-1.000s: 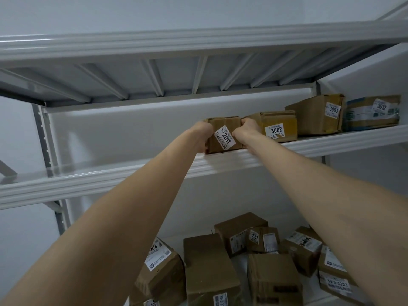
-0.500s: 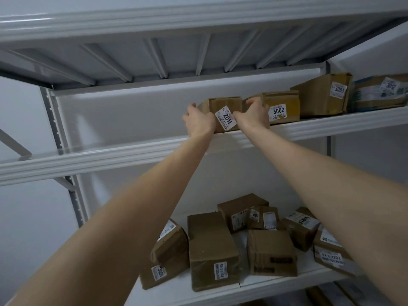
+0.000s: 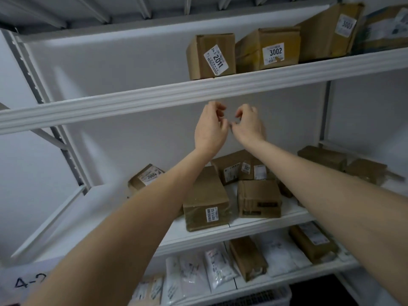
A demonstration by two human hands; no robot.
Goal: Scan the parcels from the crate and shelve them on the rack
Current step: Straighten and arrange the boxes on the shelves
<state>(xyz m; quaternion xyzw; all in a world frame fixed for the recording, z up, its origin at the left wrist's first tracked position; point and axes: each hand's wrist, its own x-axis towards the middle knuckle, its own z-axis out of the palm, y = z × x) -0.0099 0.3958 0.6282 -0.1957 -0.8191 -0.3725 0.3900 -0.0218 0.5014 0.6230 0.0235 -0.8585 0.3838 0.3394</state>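
Both hands, left [image 3: 210, 127] and right [image 3: 249, 125], have dropped from parcel 2011 [image 3: 210, 56], fingers loosely curled, empty.

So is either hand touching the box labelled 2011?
No, both the left hand and right hand hang empty below the shelf holding the 2011 box.

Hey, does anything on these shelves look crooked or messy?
Yes. On the upper shelf, the 2011 box carries a label stuck on at a slant. On the shelf below, the parcels lie jumbled at different angles, and the 2004 box sits tilted rather than flat.
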